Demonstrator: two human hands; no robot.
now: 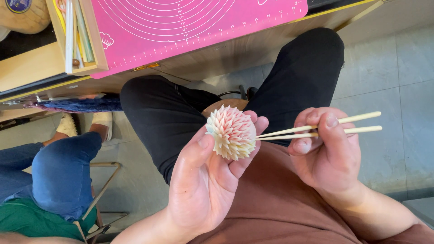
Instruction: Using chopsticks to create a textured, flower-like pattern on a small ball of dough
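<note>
The left hand (203,180) cups a spiky pink-and-white dough flower (231,132) on its fingertips above the lap; the right hand (327,151) pinches a pair of pale chopsticks (343,125), tips touching the flower's side. Pressing too hard could probably crush the thin petals; a loose cradle might let it roll off.

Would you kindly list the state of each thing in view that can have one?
Left hand: palm up, cupping the flower ball.
Spiky flower-shaped ball: white and pink, resting on the left fingers, petals spread.
Right hand: closed on the chopsticks.
Chopsticks: paired, level, tips at the ball.
Pink baking mat: lying flat on the table.
Wooden tray: holding sticks.
</note>
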